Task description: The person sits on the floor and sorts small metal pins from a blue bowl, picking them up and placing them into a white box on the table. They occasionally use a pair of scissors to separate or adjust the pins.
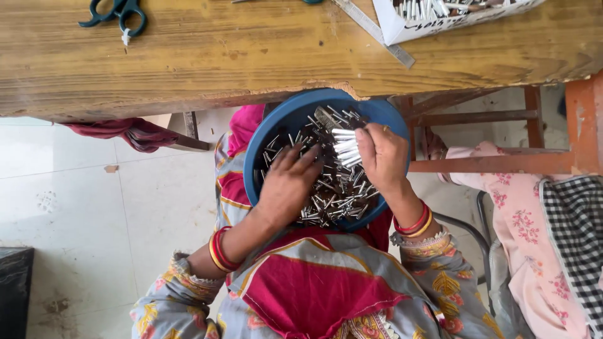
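A round blue bowl (pixel 295 113) rests on my lap, partly under the wooden table's edge, filled with several small silver metal pins (pixel 333 194). My left hand (pixel 289 182) lies palm down in the bowl, fingers spread over the pins. My right hand (pixel 382 154) is closed around a bundle of pins (pixel 344 145) whose ends stick out to the left. Both wrists wear red and gold bangles.
The wooden table (pixel 251 63) spans the top, with green-handled scissors (pixel 116 14) at the far left, a metal ruler (pixel 374 31) and a white box of pins (pixel 440 16) at the far right. A person in pink floral clothing (pixel 515 213) sits at right beside a wooden frame.
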